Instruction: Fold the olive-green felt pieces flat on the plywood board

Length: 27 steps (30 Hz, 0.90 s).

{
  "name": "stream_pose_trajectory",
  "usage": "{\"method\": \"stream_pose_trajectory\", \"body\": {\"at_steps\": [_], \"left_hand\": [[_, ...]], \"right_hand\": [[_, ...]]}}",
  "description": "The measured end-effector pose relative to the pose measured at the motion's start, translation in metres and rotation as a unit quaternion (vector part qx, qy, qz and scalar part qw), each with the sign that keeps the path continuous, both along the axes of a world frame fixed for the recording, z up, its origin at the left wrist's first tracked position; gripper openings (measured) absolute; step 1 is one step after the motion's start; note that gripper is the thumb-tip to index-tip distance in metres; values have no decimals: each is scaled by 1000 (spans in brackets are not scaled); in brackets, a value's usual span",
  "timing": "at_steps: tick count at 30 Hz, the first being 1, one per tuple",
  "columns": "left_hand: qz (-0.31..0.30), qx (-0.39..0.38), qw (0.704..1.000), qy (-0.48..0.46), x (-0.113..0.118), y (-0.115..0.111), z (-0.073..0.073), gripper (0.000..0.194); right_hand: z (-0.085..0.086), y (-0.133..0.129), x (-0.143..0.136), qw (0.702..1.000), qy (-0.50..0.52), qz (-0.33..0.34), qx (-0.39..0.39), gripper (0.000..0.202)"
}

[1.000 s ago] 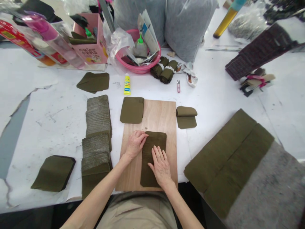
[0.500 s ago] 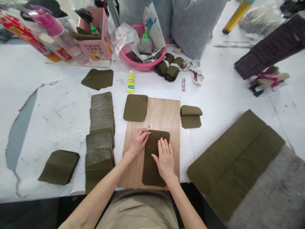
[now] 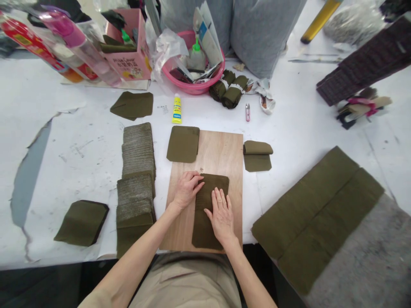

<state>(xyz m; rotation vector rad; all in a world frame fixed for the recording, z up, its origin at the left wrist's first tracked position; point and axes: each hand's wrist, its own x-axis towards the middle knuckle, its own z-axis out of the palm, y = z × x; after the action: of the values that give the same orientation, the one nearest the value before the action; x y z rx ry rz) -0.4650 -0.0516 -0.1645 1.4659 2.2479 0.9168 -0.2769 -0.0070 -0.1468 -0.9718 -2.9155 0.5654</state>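
Note:
A dark olive fabric piece [image 3: 205,226] lies flat on a light wooden board [image 3: 224,147]. My left hand [image 3: 188,189] is at the fabric's upper left corner, thumb and fingers closed on its edge. My right hand [image 3: 222,214] rests flat on the right part of the same fabric, fingers stretched out. A smaller olive piece [image 3: 183,144] lies over the board's upper left corner. Just right of the board is a folded olive piece [image 3: 257,163]. To the left runs a long overlapping stack of olive pieces [image 3: 136,184].
A pink basket [image 3: 199,87] of tools, a pink box [image 3: 131,66] and bottles stand at the back. Yellow tube [image 3: 177,110] and small snips [image 3: 247,113] lie behind the board. Large olive panels [image 3: 317,214] lie right; another olive stack [image 3: 82,223] lies left.
My right hand has shifted very slightly on the fabric. My left hand stays at the corner, its fingers slightly moved. The whole view has shifted a little.

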Motion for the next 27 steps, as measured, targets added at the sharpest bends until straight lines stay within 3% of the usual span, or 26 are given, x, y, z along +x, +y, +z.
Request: {"method": "stream_pose_trajectory", "body": {"at_steps": [7,13,17,20,24,27], "left_hand": [[6,-4,1000,-4,0,1,3,15],[8,7,1000,-11,2,0,3,15],[12,9,1000,-14,-2,2,0,15],[19,11,999,-24,-2,4,7,14],[111,29,993,-4,33,-6,25,29],[63,-1,998,27,81,-30,26,50]], "right_hand": [[-1,1,-9,1000,9,16,-5,64],[-3,-9,2,999,8,48,-15,66],[-1,-1,-3,999,8,43,-14,67],[-5,4,-10,999,13,52,-6,67],[-12,3,-10,999,14,51,0,67],[-12,6,-4,998,17,61,-6,61]]}}
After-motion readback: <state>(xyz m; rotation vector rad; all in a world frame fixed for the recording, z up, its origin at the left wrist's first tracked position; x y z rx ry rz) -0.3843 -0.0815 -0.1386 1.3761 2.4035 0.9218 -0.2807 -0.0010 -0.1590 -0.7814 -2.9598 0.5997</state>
